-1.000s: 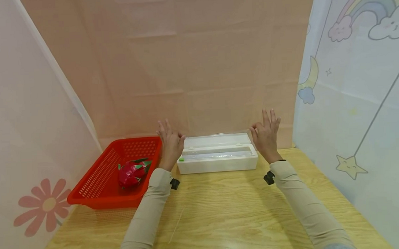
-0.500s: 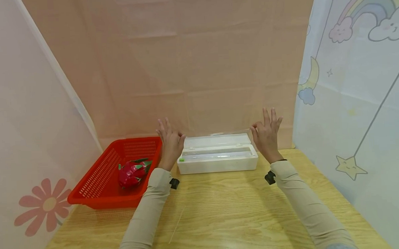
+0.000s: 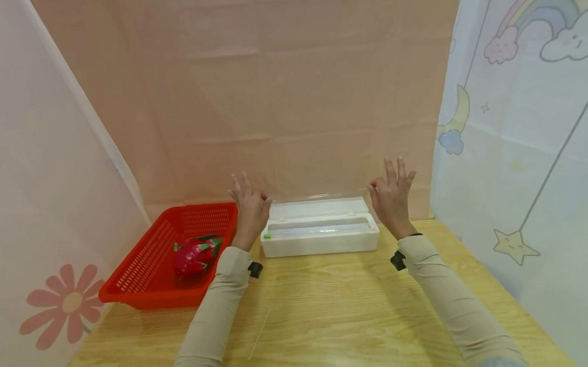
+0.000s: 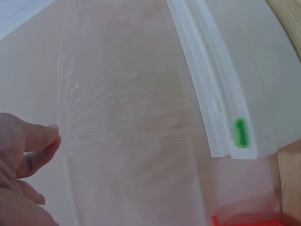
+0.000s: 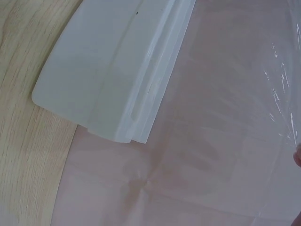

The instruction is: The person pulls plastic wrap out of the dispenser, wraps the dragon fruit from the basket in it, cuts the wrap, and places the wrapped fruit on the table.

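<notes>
A white cling film dispenser (image 3: 320, 244) stands at the back of the table with its lid (image 3: 319, 207) raised. A green slider (image 4: 241, 133) sits at its left end. Clear cling film (image 4: 108, 94) stretches between my two hands, above and behind the dispenser. My left hand (image 3: 250, 214) pinches one corner between thumb and forefinger, other fingers raised. Beyond the dispenser's right end, my right hand (image 3: 393, 207) pinches the opposite corner in the same way. Only its fingertips (image 5: 298, 154) show in the right wrist view, where creases run from them through the film.
To the left stands a red plastic basket (image 3: 154, 293) with a dragon fruit (image 3: 194, 257) in it. A thin pale strip (image 3: 259, 333) lies on the wooden table (image 3: 327, 312). A brown backdrop (image 3: 320, 96) hangs close behind the dispenser, with printed cloth on both sides.
Both hands have risen very slightly, still pinching the film. Its upper edge now shows a little more clearly between them. Dispenser and basket have stayed in place.
</notes>
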A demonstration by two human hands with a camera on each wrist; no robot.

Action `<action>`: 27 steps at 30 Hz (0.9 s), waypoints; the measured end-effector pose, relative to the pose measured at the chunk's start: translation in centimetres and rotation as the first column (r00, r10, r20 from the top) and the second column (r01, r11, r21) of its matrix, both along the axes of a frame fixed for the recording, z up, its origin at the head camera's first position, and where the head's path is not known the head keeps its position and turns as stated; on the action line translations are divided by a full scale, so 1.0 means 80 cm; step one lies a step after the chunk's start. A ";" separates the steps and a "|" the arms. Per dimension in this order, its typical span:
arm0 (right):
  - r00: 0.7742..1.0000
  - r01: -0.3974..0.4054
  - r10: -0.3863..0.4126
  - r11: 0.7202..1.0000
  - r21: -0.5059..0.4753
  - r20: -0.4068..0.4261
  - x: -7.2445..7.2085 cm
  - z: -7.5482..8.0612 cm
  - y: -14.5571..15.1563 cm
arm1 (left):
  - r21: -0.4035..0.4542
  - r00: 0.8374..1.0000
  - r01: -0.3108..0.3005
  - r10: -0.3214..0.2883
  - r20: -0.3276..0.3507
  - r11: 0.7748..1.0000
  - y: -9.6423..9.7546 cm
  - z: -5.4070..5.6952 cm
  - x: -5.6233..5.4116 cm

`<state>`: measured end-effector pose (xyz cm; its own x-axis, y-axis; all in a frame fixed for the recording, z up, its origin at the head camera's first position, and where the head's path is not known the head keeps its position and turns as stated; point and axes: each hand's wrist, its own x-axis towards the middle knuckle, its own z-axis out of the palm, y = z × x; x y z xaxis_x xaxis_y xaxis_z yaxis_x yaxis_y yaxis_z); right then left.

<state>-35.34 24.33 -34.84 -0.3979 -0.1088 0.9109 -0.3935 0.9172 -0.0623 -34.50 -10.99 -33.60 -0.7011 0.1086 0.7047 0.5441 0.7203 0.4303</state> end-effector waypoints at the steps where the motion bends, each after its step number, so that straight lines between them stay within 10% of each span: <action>1: 1.000 0.004 -0.004 1.000 0.011 -0.006 0.000 0.001 0.000 | 0.001 1.000 0.000 0.000 -0.004 1.000 0.000 0.000 0.000; 27: 0.979 0.158 -0.121 0.960 0.232 -0.166 0.004 0.012 0.006 | -0.031 1.000 -0.012 0.013 0.015 0.999 0.004 0.010 -0.002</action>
